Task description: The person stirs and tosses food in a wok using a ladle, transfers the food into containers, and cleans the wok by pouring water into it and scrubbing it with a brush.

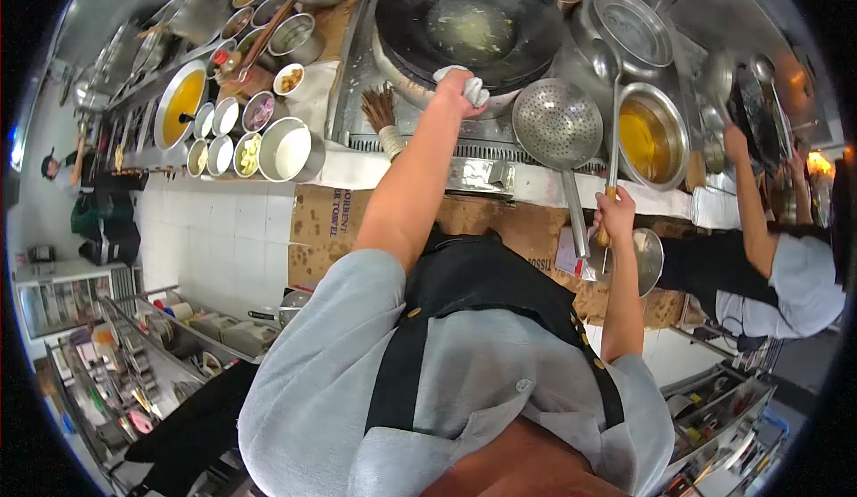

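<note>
My left hand (456, 93) is closed on a folded white cloth (476, 92) at the near rim of a large black wok (402, 28). A little pale, cloudy liquid (473, 28) lies in the wok's bottom. My right hand (616, 213) is wrapped round the wooden handle of a long metal ladle (614, 131), whose bowl is up by the steel pots. Left of the ladle, a perforated strainer (558, 125) lies with its handle toward me. A metal bowl of yellow oil (650, 140) sits to the ladle's right.
A straw brush (382, 118) stands left of the wok. Steel containers of ingredients (292, 151) and a bowl of orange-yellow liquid (182, 100) line the left counter. At the right, a co-worker (759, 256) works by another wok (757, 118); another person (80, 176) is far left.
</note>
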Available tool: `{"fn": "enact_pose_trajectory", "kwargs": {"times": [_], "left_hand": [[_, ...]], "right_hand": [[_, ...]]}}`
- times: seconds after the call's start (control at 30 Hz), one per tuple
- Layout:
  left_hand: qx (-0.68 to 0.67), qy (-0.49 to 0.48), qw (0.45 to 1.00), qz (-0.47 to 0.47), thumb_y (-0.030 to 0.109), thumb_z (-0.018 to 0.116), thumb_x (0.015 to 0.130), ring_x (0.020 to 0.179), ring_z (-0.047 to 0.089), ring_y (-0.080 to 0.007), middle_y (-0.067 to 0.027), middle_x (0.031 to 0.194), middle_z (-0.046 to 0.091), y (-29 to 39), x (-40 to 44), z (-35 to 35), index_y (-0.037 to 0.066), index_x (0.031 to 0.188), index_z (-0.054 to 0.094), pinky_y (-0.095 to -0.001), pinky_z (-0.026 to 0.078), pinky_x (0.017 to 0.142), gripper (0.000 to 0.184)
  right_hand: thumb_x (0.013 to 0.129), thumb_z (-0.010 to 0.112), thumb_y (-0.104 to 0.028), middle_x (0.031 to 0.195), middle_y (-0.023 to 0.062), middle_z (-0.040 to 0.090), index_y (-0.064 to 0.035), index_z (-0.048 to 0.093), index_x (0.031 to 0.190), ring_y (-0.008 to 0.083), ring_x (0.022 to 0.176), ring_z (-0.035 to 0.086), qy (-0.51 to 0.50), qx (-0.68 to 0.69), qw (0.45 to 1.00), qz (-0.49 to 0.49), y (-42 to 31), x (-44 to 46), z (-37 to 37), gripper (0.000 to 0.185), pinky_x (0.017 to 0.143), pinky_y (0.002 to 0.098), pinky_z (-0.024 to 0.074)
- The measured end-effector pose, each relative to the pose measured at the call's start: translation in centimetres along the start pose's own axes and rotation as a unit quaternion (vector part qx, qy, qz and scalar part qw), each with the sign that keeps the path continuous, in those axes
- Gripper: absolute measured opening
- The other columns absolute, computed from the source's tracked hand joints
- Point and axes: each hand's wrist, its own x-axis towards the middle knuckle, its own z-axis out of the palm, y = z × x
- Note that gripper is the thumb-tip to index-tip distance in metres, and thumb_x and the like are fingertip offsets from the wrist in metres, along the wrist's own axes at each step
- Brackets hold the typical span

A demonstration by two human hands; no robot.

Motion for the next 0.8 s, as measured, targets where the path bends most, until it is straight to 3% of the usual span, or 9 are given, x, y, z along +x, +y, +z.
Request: {"fn": "enact_pose_trajectory", "kwargs": {"times": [0.1, 0.2, 0.3, 0.43, 0.8], "left_hand": [[-0.045, 0.034, 0.998, -0.003, 0.014, 0.050, 0.079, 0.076, 0.049, -0.0272, -0.0081, 0.083, 0.050, -0.4, -1.5, 0.9, 0.012, 0.088, 0.049, -0.0455, 0.042, 0.064, 0.009], [-0.084, -0.009, 0.996, 0.016, 0.015, 0.048, 0.079, 0.076, 0.048, -0.0262, -0.0074, 0.084, 0.050, -1.2, -0.7, 0.8, 0.013, 0.088, 0.048, -0.0448, 0.043, 0.064, 0.009], [-0.096, -0.001, 0.995, 0.038, 0.016, 0.047, 0.078, 0.075, 0.048, -0.0256, -0.0072, 0.084, 0.050, -2.7, -3.2, 1.4, 0.013, 0.087, 0.048, -0.0446, 0.043, 0.063, 0.009], [-0.112, -0.017, 0.992, 0.053, 0.015, 0.047, 0.078, 0.073, 0.048, -0.0256, -0.0072, 0.082, 0.050, -4.4, -4.9, 1.6, 0.013, 0.086, 0.048, -0.0448, 0.043, 0.061, 0.008], [-0.161, -0.055, 0.985, 0.040, 0.011, 0.047, 0.076, 0.067, 0.047, -0.0252, -0.0079, 0.075, 0.048, -6.6, -11.1, -1.7, 0.012, 0.077, 0.048, -0.0410, 0.043, 0.055, 0.002]], "right_hand": [[0.079, 0.058, -0.006, 0.054, 0.0026, 0.046, -0.0016, 0.049, 0.097, 0.0104, 0.040, 0.046, 0.009, -0.051, 0.997, -0.059, -2.7, -0.8, 0.1, 0.021, 0.033, 0.0264, 0.0365], [0.078, 0.059, -0.009, 0.055, 0.0059, 0.051, 0.0012, 0.052, 0.100, 0.0115, 0.043, 0.050, 0.009, -0.151, 0.981, -0.123, -5.9, -1.3, -0.7, 0.026, 0.038, 0.0288, 0.0396], [0.075, 0.060, -0.010, 0.063, 0.0146, 0.057, 0.0027, 0.051, 0.108, 0.0228, 0.052, 0.057, 0.054, -0.307, 0.928, -0.205, -9.0, -1.5, -1.1, 0.037, 0.050, 0.0344, 0.0451], [0.074, 0.058, -0.010, 0.083, 0.0278, 0.058, 0.0010, 0.049, 0.115, 0.0442, 0.080, 0.056, 0.049, -0.419, 0.850, -0.317, -11.0, -1.0, -1.7, 0.043, 0.071, 0.0459, 0.0446], [0.073, 0.057, -0.006, 0.084, 0.0273, 0.059, 0.0033, 0.047, 0.118, 0.0431, 0.082, 0.057, -0.014, -0.510, 0.776, -0.371, -12.9, -3.0, -2.8, 0.047, 0.074, 0.0470, 0.0442]]}}
